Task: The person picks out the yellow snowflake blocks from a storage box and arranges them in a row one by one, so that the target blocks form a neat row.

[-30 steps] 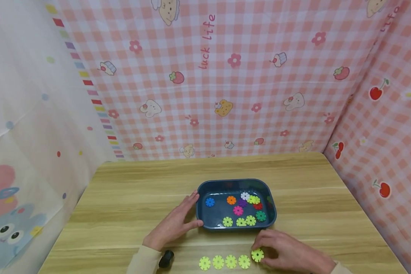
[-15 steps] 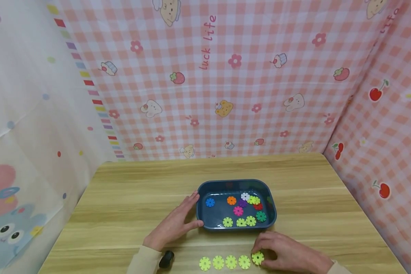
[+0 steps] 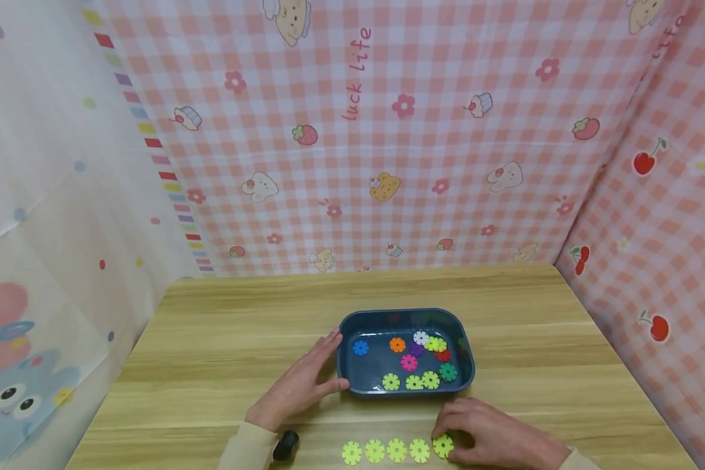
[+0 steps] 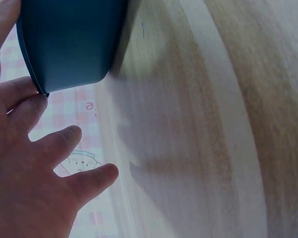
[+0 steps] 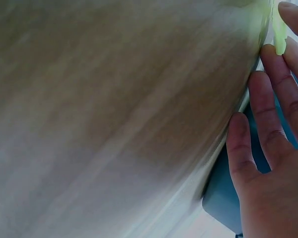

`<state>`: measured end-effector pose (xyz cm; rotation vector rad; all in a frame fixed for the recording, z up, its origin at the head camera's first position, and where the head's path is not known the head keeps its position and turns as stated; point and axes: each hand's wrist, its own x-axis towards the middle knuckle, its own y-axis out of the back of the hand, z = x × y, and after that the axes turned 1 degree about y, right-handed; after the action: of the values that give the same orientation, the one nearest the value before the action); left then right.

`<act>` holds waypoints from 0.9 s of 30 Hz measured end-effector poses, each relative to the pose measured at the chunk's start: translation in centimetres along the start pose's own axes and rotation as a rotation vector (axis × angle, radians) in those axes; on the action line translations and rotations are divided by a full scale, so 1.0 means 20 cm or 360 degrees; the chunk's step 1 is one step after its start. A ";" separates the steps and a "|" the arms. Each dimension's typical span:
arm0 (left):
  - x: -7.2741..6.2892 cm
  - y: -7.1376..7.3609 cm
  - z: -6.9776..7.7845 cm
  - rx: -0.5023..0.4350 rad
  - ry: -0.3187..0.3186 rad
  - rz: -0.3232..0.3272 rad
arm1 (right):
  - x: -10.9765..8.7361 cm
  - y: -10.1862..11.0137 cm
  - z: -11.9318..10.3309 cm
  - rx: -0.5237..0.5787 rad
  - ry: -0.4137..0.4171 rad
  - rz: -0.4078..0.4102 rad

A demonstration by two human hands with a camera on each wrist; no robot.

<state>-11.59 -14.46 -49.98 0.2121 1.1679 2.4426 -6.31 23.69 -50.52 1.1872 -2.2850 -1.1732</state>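
Observation:
My right hand (image 3: 496, 427) pinches a yellow-green notched plastic disc (image 3: 443, 447) between thumb and fingers, low over the table. In the right wrist view that disc (image 5: 279, 32) is seen edge-on at the fingertips. To its left, several matching discs (image 3: 396, 450) lie in a row. My left hand (image 3: 299, 382) rests at the left end of a dark blue tray (image 3: 364, 372), thumb by the near corner and fingers at the rim. In the left wrist view, the fingers (image 4: 92, 181) are spread, some touching the tray wall (image 4: 74, 49).
Inside the tray lie more notched discs, including a blue one (image 3: 361, 348), an orange one (image 3: 397, 344), a pink one (image 3: 408, 362) and a green one (image 3: 448, 372). A small black object (image 3: 286, 446) is beside the left sleeve. Patterned cloth (image 3: 388, 143) borders the wooden table (image 3: 241, 313).
My right hand has shifted slightly toward the near edge, bringing the pinched disc down level with the row. The left hand and tray hold their places.

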 end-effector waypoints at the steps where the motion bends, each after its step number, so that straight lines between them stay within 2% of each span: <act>1: 0.00 0.00 0.00 0.0002 0.0002 -0.0003 | 0.00 0.00 0.00 -0.0014 0.0008 0.0005; 6: 0.00 0.00 0.00 0.0006 0.0007 -0.0008 | 0.00 -0.01 0.00 -0.0037 0.0022 0.0018; 27: 0.00 0.00 0.00 -0.0001 0.0005 0.0004 | -0.02 0.01 -0.02 0.0120 -0.0075 0.0001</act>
<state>-11.54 -14.40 -49.92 0.2100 1.1687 2.4461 -6.03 23.82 -50.18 1.1974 -2.3839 -1.1358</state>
